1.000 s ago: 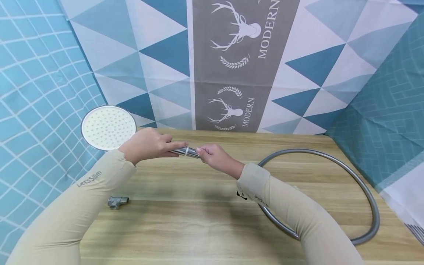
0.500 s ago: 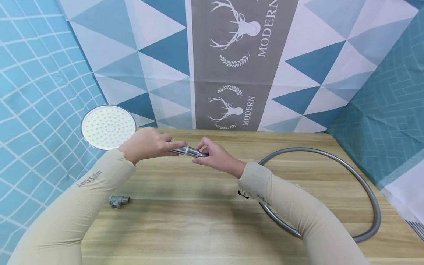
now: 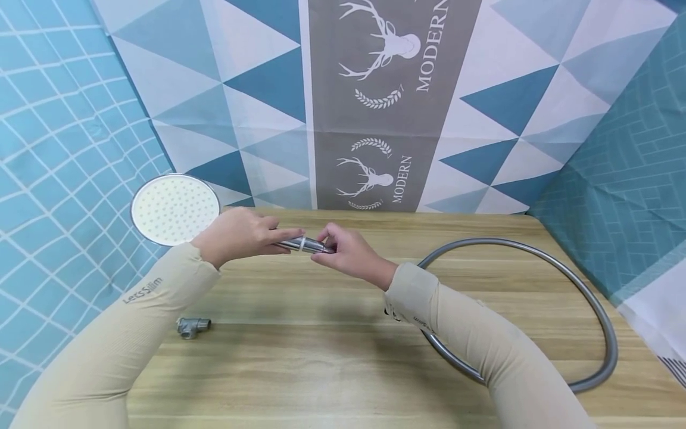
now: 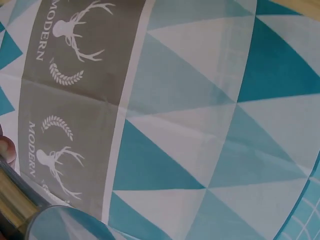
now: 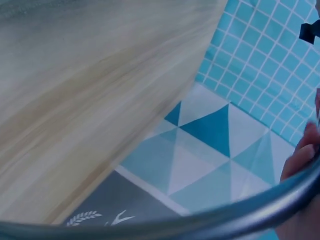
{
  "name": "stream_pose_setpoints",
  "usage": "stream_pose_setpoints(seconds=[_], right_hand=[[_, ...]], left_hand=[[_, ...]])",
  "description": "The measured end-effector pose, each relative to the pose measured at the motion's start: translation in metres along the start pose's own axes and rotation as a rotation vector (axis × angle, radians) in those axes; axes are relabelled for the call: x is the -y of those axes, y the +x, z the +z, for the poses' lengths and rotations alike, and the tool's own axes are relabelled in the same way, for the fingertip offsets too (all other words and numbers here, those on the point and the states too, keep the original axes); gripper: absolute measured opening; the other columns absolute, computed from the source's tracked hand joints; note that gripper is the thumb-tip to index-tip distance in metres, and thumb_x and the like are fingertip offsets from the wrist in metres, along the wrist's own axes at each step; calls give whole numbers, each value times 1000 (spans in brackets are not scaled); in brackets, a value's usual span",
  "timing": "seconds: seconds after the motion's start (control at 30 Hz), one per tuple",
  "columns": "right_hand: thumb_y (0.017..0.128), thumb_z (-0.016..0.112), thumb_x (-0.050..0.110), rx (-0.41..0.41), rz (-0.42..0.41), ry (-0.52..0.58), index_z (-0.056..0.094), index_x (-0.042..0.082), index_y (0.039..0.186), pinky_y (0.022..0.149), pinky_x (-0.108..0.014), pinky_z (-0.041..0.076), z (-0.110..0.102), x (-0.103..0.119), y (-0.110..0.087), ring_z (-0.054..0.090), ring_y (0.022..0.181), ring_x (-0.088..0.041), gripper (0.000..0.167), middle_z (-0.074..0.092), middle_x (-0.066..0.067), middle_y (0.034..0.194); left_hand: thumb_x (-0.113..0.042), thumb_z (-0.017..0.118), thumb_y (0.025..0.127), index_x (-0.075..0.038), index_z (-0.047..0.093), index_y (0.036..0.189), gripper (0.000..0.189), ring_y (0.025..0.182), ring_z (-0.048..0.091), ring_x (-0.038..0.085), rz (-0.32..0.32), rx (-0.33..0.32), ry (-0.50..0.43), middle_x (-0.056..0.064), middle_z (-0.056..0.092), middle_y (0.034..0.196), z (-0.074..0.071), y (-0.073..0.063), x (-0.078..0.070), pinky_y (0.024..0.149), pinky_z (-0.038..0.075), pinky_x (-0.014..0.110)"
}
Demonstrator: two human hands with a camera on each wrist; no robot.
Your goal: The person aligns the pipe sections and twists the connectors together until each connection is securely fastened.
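A round shower head (image 3: 175, 210) with a pale, nozzle-dotted face is held up at the left in the head view. My left hand (image 3: 241, 235) grips its chrome handle (image 3: 291, 243), index finger stretched along it. At the handle's lower end, past a white ring, sits a chrome hose connector (image 3: 315, 245). My right hand (image 3: 351, 255) pinches there between thumb and fingers. From it the grey metal shower hose (image 3: 607, 333) runs under my right forearm and loops over the table. The right wrist view shows the hose (image 5: 240, 217) close up, crossing below my fingers (image 5: 300, 157).
A small metal tee fitting (image 3: 192, 327) lies on the wooden table (image 3: 300, 369), near my left forearm. Patterned wall sheets (image 3: 375, 107) stand behind the table and along both sides. The hose loop takes up the table's right part.
My right hand has slid slightly down and right along the connector, its thumb and fingers now spread around the end. My left hand keeps its grip; the shower head dips slightly.
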State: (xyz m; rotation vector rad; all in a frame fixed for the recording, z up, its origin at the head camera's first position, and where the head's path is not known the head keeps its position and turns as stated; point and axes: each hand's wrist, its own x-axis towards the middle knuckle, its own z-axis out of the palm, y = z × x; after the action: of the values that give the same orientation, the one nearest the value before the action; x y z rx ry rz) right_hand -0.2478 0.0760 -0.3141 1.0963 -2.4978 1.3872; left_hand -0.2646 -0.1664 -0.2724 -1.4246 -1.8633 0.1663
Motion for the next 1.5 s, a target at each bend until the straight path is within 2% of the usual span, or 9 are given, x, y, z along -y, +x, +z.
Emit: stream_pose_setpoints(seconds=[0.07,0.3,0.5,0.7,0.87,1.13,1.33,1.43,1.5], right_hand=[[80,74,1,-60,-76,-75,59,-2,95,54,-19,43,2,2,0,51,61,-7,22,63,-6,74],[74,78,-2,-211,-291,-216,68,-5,91,64,-20,49,7,2,-1,60,71,-19,20,64,-11,83],[74,79,0,-223,-357,-294,71,-5,94,67,-19,49,7,-1,0,61,73,-18,22,67,-11,84],[74,80,3,-222,-394,-358,72,-3,92,66,-19,49,6,-2,0,63,72,-18,21,69,-10,83],[74,80,3,-206,-371,-312,72,-4,94,64,-19,49,6,-2,0,62,69,-17,22,69,-10,83],[77,78,3,-153,-266,-194,71,-6,98,61,-19,48,4,0,-1,59,68,-15,24,69,-14,85],[79,77,4,-96,-172,-153,71,-6,99,60,-19,47,1,3,1,57,66,-12,23,69,-13,85],[83,74,5,-41,-89,-106,69,-5,102,58,-19,45,1,5,3,53,64,-8,22,68,-9,82],[84,73,7,-17,-32,-68,68,-4,104,55,-20,42,1,4,4,50,61,-7,23,66,-7,76]], left_hand=[[-51,24,102,-23,70,111,55,40,21,10,-6,-5,-3,-1,40,57,1,0,-1,37,17,26],[-50,32,101,-21,69,113,49,40,22,10,-10,32,-29,0,41,56,1,2,1,38,18,25],[-50,25,102,-20,70,109,55,39,24,11,3,-6,-16,1,42,56,4,1,1,37,19,26],[-50,25,102,-21,70,108,54,38,25,12,14,-28,0,1,43,56,6,1,1,36,19,26],[-48,25,103,-20,70,109,54,38,25,12,28,-20,-10,1,43,56,5,1,2,36,21,26],[-47,30,103,-19,70,110,50,39,25,11,34,-17,-32,1,43,56,5,2,1,36,21,26],[-46,29,103,-20,68,110,47,39,24,11,33,-37,-24,0,41,55,6,1,0,36,20,26],[-41,47,99,-19,67,110,32,39,24,10,26,-21,-24,0,42,56,4,-1,0,36,21,25],[-37,62,90,-19,67,111,29,39,26,10,19,3,-23,1,43,56,2,-1,0,36,22,25]])
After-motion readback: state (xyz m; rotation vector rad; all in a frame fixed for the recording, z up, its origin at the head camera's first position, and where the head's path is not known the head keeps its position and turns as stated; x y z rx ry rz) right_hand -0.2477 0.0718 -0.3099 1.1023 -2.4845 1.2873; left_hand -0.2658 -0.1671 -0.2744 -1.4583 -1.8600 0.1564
